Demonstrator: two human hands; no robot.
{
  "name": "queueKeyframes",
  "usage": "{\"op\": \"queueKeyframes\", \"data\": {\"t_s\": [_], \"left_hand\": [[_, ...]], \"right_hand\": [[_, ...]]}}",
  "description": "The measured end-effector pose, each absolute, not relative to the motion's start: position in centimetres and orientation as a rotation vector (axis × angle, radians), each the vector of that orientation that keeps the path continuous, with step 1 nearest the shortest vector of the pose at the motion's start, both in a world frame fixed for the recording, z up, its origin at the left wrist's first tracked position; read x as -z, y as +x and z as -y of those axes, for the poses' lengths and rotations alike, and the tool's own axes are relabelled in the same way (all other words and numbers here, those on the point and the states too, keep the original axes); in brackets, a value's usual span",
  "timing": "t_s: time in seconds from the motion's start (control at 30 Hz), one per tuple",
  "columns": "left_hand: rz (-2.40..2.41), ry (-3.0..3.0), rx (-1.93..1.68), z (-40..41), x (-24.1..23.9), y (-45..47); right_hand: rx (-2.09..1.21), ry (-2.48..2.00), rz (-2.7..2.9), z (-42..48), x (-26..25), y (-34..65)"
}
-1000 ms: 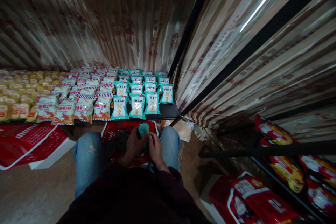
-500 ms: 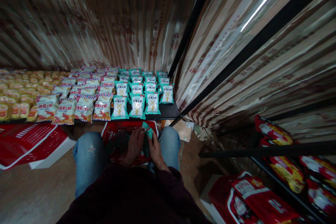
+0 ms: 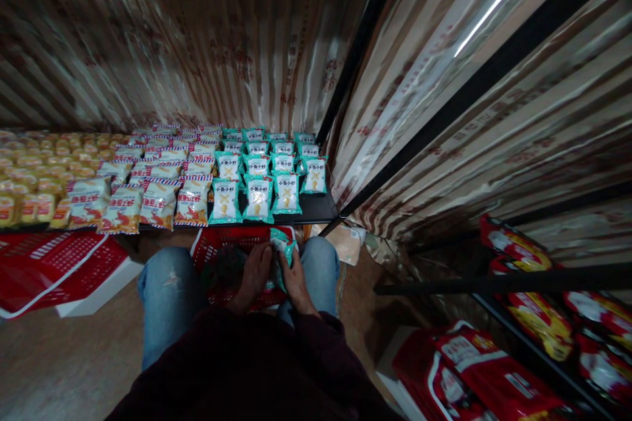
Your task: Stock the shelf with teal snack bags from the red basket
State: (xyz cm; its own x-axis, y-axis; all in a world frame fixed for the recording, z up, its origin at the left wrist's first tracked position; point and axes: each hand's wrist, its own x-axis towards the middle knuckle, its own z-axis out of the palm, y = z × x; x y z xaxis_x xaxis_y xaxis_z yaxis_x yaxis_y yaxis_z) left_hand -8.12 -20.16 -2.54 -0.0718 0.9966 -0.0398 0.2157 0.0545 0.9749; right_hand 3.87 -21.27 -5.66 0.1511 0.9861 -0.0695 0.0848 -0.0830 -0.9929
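Note:
Between my knees, above a red plastic basket [image 3: 217, 237], I grip a teal and white snack bag [image 3: 282, 245] with both hands. My left hand [image 3: 255, 271] closes on its left side, fingers bent. My right hand [image 3: 295, 281] is wrapped round its right side, and much of the bag is hidden behind the fingers. Just beyond the basket, rows of matching teal snack bags [image 3: 258, 198] stand on a black shelf [image 3: 316, 212]. More teal wrapping shows dimly inside the basket.
Orange and white snack bags [image 3: 158, 202] and small yellow packs [image 3: 37, 207] fill the shelf leftward. Another red basket [image 3: 64, 266] is at the left. Black metal posts [image 3: 345, 210] slant at the right, near a shelf of red and yellow bags [image 3: 540, 325] and large red bags [image 3: 488, 368].
The snack bag has turned in my hands, so more of its teal top shows. My right hand has shifted slightly; the shelf rows look the same.

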Motion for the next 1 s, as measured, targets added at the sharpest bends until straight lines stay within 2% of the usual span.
{"op": "queueKeyframes", "data": {"t_s": [0.3,0.5,0.8,1.0], "left_hand": [[-1.694,1.285,-0.991,19.8,3.4,-8.6],[-1.45,0.906,-0.862,19.8,3.1,-8.5],[-1.414,0.941,-1.016,20.2,2.5,-8.0],[-1.428,0.978,-1.045,20.2,2.2,-7.4]], "right_hand": [[-1.195,-1.357,1.097,21.4,5.0,3.9],[-1.195,-1.368,1.054,21.3,5.1,4.2],[-1.31,-1.313,1.089,20.1,3.7,5.5],[-1.209,-1.4,1.077,19.7,2.0,5.6]]}}
